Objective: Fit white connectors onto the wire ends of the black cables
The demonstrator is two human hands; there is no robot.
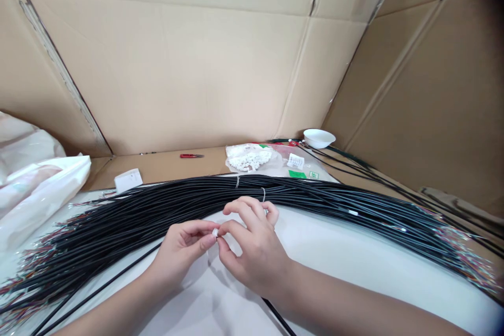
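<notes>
My left hand [181,248] and my right hand [252,249] meet over the white table [354,262], fingertips pinched together on a small white connector [215,233]. A single black cable [102,286] runs from under my left hand toward the lower left, and another stretch of it shows below my right wrist. Just beyond my fingers lies a thick bundle of black cables [165,207], tied with white bands, its coloured wire ends fanned out at the left and right.
A clear bag of white connectors [249,157] and a white bowl [318,137] sit at the back. Red-handled snips [191,156] and a white label box [128,179] lie behind the bundle. White plastic bags [35,189] are at the left. Cardboard walls [205,73] surround the table.
</notes>
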